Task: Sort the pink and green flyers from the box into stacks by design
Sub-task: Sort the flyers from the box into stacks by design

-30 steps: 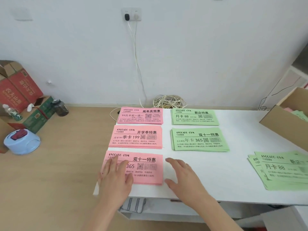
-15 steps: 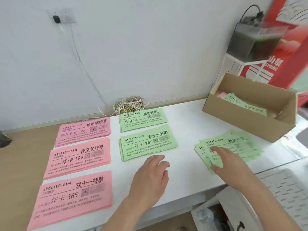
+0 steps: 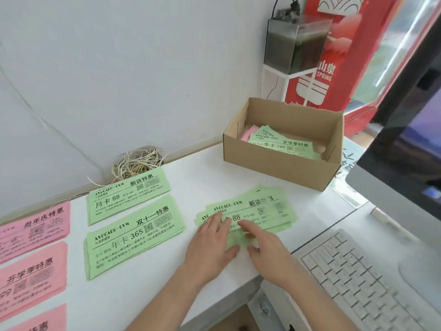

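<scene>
My left hand (image 3: pixel 212 242) and right hand (image 3: pixel 266 246) rest, fingers (image 3: pixel 214 223) straight, on the green pile (image 3: pixel 262 206); I should square it gently.

A plain white wall (image 3: pixel 119 68) spans 10 to 12 o'clock. At 1 o'clock a murky tank (image 3: pixel 296 44) sits on a white stand (image 3: pixel 285 89) beside a red cooler (image 3: pixel 346 56); at 4 o'clock lies a keyboard (image 3: pixel 358 278).

Body visible: left grip (image 3: pixel 210 243) and right grip (image 3: pixel 265 249), each with a forearm (image 3: pixel 167 295) behind it. Both grips bare, slim-fingered, alike in build. Forearm behind each grip bare as far as the frame edge. Nail detail too blurred to read.
</scene>
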`<action>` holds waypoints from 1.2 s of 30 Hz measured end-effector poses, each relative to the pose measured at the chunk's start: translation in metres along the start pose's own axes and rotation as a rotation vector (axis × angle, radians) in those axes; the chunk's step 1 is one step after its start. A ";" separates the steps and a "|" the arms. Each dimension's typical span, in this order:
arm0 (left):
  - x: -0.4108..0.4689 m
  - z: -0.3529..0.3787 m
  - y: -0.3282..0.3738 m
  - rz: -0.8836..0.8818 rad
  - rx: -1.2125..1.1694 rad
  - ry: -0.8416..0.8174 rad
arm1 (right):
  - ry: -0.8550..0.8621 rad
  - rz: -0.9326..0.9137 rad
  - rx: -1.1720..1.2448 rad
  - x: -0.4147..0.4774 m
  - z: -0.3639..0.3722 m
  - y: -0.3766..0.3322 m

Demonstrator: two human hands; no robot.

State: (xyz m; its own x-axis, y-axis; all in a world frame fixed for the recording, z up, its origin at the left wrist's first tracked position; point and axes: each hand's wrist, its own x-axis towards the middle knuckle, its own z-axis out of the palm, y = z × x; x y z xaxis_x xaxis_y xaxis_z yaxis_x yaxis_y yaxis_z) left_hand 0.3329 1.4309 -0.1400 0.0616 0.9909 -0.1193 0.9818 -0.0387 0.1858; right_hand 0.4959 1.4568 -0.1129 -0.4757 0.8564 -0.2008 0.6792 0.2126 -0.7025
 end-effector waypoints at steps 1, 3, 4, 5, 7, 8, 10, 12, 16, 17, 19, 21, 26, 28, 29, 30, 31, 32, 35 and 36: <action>0.000 -0.001 0.001 -0.004 0.004 -0.011 | 0.044 0.023 0.023 -0.001 -0.008 0.004; 0.001 -0.003 0.003 -0.013 0.020 -0.036 | 0.181 0.097 -0.032 0.001 -0.027 0.015; 0.002 -0.005 0.005 -0.015 0.018 -0.044 | 0.228 0.154 -0.089 0.004 -0.038 0.020; 0.003 -0.007 0.005 -0.015 0.024 -0.054 | 0.246 0.209 -0.134 0.008 -0.048 0.025; 0.005 -0.010 0.006 -0.021 0.021 -0.067 | 0.213 0.294 -0.122 0.018 -0.059 0.035; 0.007 -0.011 0.007 -0.023 0.031 -0.069 | 0.193 0.321 -0.078 0.022 -0.062 0.039; 0.007 -0.012 0.006 -0.001 0.043 -0.031 | 0.213 0.356 0.110 0.028 -0.064 0.043; 0.009 -0.009 0.005 0.053 0.048 0.080 | 0.299 0.395 0.371 0.031 -0.066 0.042; 0.010 -0.004 -0.002 0.029 0.115 0.110 | 0.421 0.448 0.641 0.035 -0.072 0.038; 0.011 -0.007 -0.001 0.020 0.081 0.107 | 0.427 0.443 0.645 0.036 -0.073 0.038; 0.012 -0.013 0.002 -0.017 -0.021 0.129 | 0.426 0.429 0.624 0.037 -0.075 0.040; 0.013 -0.017 0.003 -0.077 -0.064 0.134 | 0.427 0.425 0.620 0.038 -0.076 0.040; 0.012 -0.024 0.003 -0.091 -0.159 0.197 | 0.416 0.445 0.644 0.042 -0.078 0.041; 0.012 -0.022 0.002 -0.096 -0.137 0.203 | 0.398 0.457 0.669 0.042 -0.079 0.042; 0.013 -0.021 0.001 -0.114 -0.132 0.216 | 0.390 0.458 0.671 0.042 -0.079 0.043; 0.013 -0.020 0.000 -0.141 -0.139 0.238 | 0.377 0.457 0.657 0.042 -0.079 0.045; 0.012 -0.020 -0.001 -0.163 -0.154 0.257 | 0.358 0.456 0.631 0.042 -0.079 0.047; 0.012 -0.020 -0.002 -0.177 -0.175 0.278 | 0.339 0.454 0.608 0.043 -0.078 0.050; 0.009 -0.024 -0.004 -0.117 -0.250 0.304 | 0.340 0.463 0.602 0.045 -0.077 0.051; 0.008 -0.027 -0.004 -0.075 -0.274 0.302 | 0.358 0.471 0.616 0.046 -0.077 0.050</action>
State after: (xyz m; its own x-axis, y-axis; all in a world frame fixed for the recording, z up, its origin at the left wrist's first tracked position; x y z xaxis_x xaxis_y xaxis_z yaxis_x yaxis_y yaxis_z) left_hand 0.3241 1.4422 -0.1153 -0.1036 0.9845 0.1418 0.8948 0.0300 0.4454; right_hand 0.5515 1.5430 -0.1048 0.0561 0.9104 -0.4098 0.2873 -0.4078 -0.8667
